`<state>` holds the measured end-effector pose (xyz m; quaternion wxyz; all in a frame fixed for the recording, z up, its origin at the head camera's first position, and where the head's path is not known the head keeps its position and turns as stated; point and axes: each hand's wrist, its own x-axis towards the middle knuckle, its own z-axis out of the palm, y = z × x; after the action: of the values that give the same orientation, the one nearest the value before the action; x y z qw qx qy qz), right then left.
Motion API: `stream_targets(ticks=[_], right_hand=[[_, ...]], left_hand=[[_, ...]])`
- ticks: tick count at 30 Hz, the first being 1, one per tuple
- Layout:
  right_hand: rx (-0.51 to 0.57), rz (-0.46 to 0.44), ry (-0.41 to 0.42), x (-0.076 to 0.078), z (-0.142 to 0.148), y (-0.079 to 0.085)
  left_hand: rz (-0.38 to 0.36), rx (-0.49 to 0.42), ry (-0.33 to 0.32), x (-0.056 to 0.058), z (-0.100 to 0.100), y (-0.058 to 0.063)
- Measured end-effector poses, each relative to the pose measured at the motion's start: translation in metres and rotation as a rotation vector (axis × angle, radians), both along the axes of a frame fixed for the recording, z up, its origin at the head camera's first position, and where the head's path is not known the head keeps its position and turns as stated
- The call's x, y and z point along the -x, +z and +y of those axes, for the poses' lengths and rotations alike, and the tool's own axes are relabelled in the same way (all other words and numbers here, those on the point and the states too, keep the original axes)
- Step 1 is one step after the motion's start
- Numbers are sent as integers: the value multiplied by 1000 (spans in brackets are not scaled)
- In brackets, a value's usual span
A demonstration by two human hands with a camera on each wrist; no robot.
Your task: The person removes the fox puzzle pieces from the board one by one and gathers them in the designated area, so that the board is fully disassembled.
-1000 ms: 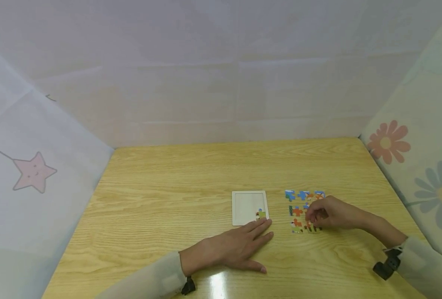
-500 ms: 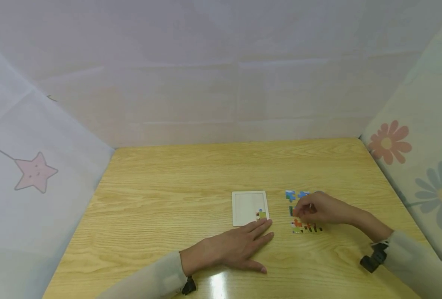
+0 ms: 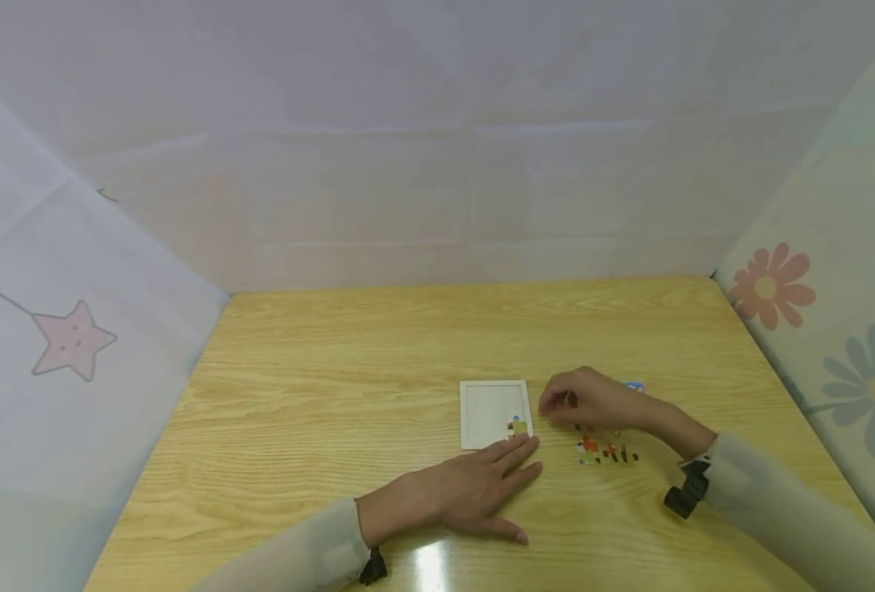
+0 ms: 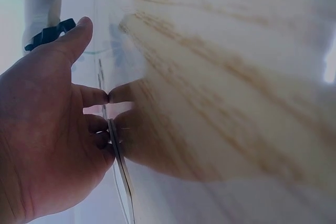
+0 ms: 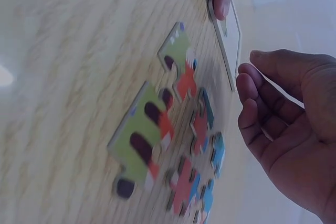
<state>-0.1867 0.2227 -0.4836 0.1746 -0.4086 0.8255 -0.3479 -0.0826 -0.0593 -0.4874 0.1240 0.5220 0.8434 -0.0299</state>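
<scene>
My left hand [image 3: 474, 492] lies flat, fingers spread, with its fingertips on the near right corner of a square wooden puzzle tray [image 3: 463, 415]. A single jigsaw piece [image 3: 519, 427] with green and blue on it sits in that corner. Just right of the tray my right hand [image 3: 593, 399] hovers, thumb and forefinger drawn close together. Its fingertips [image 5: 255, 55] nearly meet in the right wrist view, and I cannot tell whether they hold a piece. Beneath and beyond it lie loose jigsaw pieces, among them a green one with brown shapes [image 5: 131, 153] and an orange-and-green one [image 5: 181, 77].
The wood-grain table [image 3: 334, 370] carries all of this. Pale fabric walls surround it, printed with a pink star [image 3: 75, 341] and flowers [image 3: 770, 286]. A blue-topped piece [image 3: 635, 386] shows behind my right wrist; other loose pieces are covered by that hand.
My right hand has moved left from over the loose pieces to beside the tray's right edge. The left hand and the piece in the tray have stayed put.
</scene>
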Motion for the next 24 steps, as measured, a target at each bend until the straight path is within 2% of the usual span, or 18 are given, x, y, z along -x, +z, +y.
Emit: stream_targets(ticks=[10, 18, 24], right_hand=[[22, -22, 27, 7, -31, -5], [14, 9, 46, 9, -37, -10], [0, 14, 58, 8, -40, -9]], left_hand=[[18, -3, -3, 0, 0, -2], [58, -19, -38, 0, 0, -2], [48, -37, -40, 2, -3, -1]])
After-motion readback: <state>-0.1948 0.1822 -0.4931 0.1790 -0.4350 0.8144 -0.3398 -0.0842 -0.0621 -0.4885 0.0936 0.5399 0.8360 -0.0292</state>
